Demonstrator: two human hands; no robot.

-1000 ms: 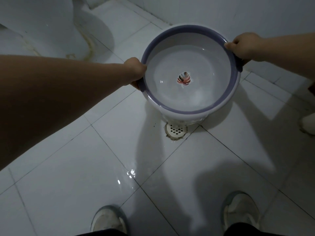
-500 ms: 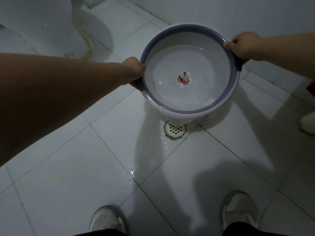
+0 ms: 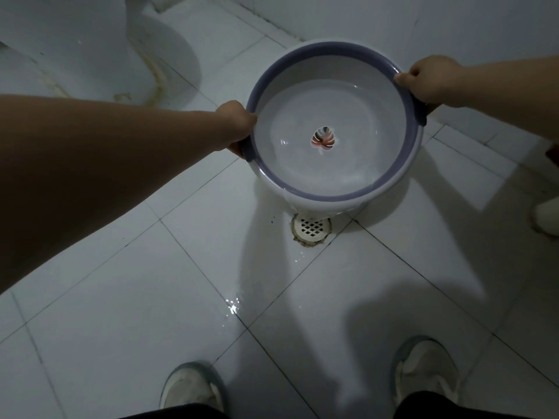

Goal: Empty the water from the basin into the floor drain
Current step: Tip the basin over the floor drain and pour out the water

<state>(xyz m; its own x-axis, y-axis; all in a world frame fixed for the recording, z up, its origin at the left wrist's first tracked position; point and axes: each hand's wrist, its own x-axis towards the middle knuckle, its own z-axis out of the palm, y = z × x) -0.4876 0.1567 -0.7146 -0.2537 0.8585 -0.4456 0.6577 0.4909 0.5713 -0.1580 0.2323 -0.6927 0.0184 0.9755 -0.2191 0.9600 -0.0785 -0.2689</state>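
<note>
1. No brand name or writing is readable; the basin carries only a striped leaf picture at the centre of its bottom.
2. The left hand reaches forward on an outstretched arm, fingers closed around the basin's left rim.
3. The right hand grips the far right rim, fingers curled over it.
4. The basin holds water and is tilted toward the person, its near edge directly above the floor drain.
5. Wet patches glisten on the floor tiles.

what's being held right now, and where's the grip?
The basin, held by both hands at opposite sides of its purple rim: left hand on the left edge, right hand on the upper-right edge. It hangs just beyond the floor drain.
</note>
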